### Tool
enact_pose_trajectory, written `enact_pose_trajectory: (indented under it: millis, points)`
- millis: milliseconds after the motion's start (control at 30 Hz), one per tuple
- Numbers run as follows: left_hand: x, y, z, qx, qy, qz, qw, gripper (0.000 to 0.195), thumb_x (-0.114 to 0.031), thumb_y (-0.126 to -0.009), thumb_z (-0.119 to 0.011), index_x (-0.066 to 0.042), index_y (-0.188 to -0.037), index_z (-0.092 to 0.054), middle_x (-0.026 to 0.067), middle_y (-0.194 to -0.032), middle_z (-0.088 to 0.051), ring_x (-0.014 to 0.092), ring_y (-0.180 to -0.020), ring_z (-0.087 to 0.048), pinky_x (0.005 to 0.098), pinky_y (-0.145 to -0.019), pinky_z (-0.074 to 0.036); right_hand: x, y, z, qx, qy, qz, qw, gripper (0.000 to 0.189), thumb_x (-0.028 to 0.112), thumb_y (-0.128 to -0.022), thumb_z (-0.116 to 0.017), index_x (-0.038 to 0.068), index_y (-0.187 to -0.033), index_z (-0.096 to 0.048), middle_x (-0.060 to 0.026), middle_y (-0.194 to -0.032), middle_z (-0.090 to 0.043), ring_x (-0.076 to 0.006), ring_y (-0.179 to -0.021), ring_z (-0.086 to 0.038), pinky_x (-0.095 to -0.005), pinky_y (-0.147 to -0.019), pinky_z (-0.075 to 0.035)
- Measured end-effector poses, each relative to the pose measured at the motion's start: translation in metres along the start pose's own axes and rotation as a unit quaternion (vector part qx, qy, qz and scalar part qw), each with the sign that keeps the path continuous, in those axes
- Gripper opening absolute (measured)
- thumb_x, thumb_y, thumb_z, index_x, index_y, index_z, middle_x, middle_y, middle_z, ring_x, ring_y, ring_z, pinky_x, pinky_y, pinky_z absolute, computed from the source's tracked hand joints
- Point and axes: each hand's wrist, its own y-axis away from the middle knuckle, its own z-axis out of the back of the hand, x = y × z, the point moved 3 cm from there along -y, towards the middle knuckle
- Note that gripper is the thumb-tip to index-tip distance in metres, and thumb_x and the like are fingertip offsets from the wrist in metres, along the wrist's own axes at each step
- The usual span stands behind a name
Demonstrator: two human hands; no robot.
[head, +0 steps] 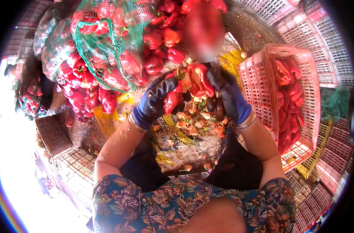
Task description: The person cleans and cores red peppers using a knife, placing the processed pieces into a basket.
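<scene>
My gloved left hand is closed round a piece of red bell pepper, with a green stem and pale core showing above its fingers. Against it, an opened red pepper half shows its hollow inside; my gloved right hand grips its right edge. Whether a tool is in the right hand cannot be told. Below both hands, pepper cores and stems with scattered seeds lie on a stained, yellow-marked sheet. Whole red peppers are heaped just beyond the left hand.
At the right stands a pink plastic crate holding cut red peppers. A green mesh sack of peppers lies at the upper left. More crates are stacked at the upper right, others at the lower left. A blurred oval covers part of the top.
</scene>
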Motion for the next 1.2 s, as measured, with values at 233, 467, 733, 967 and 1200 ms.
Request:
enact_pose_trajectory:
  millis: [233, 467, 733, 967, 1200]
  points:
    - [-0.008, -0.007, -0.010, -0.063, -0.303, -0.172, 0.935, 0.066, -0.017, -0.090, -0.063, 0.001, -0.142, -0.026, 0.0106, -0.126, -0.054, 0.016, -0.109, -0.056, 0.0286, -0.092, -0.044, 0.017, 0.008, -0.008, -0.106, 0.156, 0.042, 0.981, 0.035, 0.026, -0.089, -0.063, -0.001, -0.112, -0.058, -0.0112, -0.086, -0.066, -0.0129, -0.041, -0.053, -0.0247, -0.037, -0.042]
    - [-0.005, -0.005, -0.037, -0.072, -0.635, -0.283, 0.715, 0.070, -0.010, -0.088, -0.060, 0.001, -0.144, -0.020, 0.0174, -0.135, -0.047, 0.023, -0.116, -0.055, 0.0339, -0.095, -0.045, -0.001, -0.003, -0.032, 0.002, 0.144, -0.079, 0.986, 0.035, 0.033, -0.084, -0.069, 0.001, -0.098, -0.062, -0.0065, -0.073, -0.063, -0.0103, -0.041, -0.053, -0.0230, -0.035, -0.041]
    - [0.001, -0.004, -0.033, -0.014, -0.337, -0.213, 0.917, 0.063, -0.023, -0.090, -0.061, 0.003, -0.139, -0.032, 0.0127, -0.126, -0.055, 0.020, -0.112, -0.056, 0.0313, -0.096, -0.042, -0.020, -0.004, -0.014, 0.012, 0.057, -0.057, 0.997, 0.029, 0.033, -0.084, -0.068, 0.005, -0.092, -0.068, -0.0015, -0.061, -0.058, -0.0106, -0.039, -0.051, -0.0251, -0.034, -0.038]
    - [0.004, -0.003, -0.016, -0.013, -0.138, -0.123, 0.983, 0.057, -0.025, -0.090, -0.062, 0.002, -0.135, -0.040, 0.0079, -0.123, -0.054, 0.015, -0.105, -0.053, 0.0260, -0.092, -0.043, -0.022, 0.005, -0.001, 0.060, -0.026, -0.014, 0.998, 0.032, 0.029, -0.087, -0.065, 0.004, -0.108, -0.063, -0.0022, -0.077, -0.062, -0.0132, -0.046, -0.057, -0.0265, -0.037, -0.042]
    - [-0.014, -0.004, -0.019, 0.030, -0.345, -0.183, 0.920, 0.062, -0.013, -0.084, -0.067, -0.002, -0.138, -0.038, 0.0090, -0.126, -0.052, 0.017, -0.109, -0.054, 0.0316, -0.093, -0.044, -0.012, 0.006, -0.007, 0.017, 0.065, -0.025, 0.997, 0.031, 0.024, -0.084, -0.070, 0.003, -0.106, -0.064, -0.0026, -0.078, -0.062, -0.0110, -0.049, -0.057, -0.0266, -0.041, -0.045]
